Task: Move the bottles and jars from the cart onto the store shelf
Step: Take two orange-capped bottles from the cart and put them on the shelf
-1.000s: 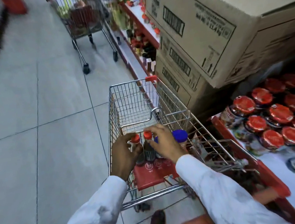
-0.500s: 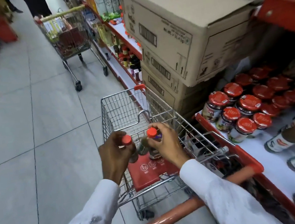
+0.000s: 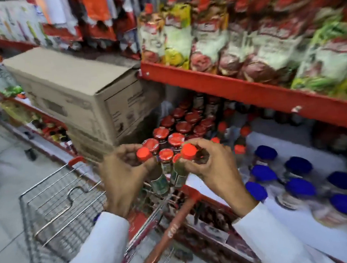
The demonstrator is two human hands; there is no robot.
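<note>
I can't read the labels on the 2 bottles point(image 3: 160, 181) below my fingers point(image 3: 150, 163); motion blur smears them.

place: grocery shop aisle | shelves point(image 3: 249, 88): red-edged, right and upper frame, packed with pouches point(image 3: 207, 34) | jars point(image 3: 300, 188): rows with red and blue caps, centre and lower right | carton point(image 3: 72, 86): upper left, on shelf | cart point(image 3: 54, 212): wire, lower left | floor point(image 3: 1, 226): pale tiles
</note>
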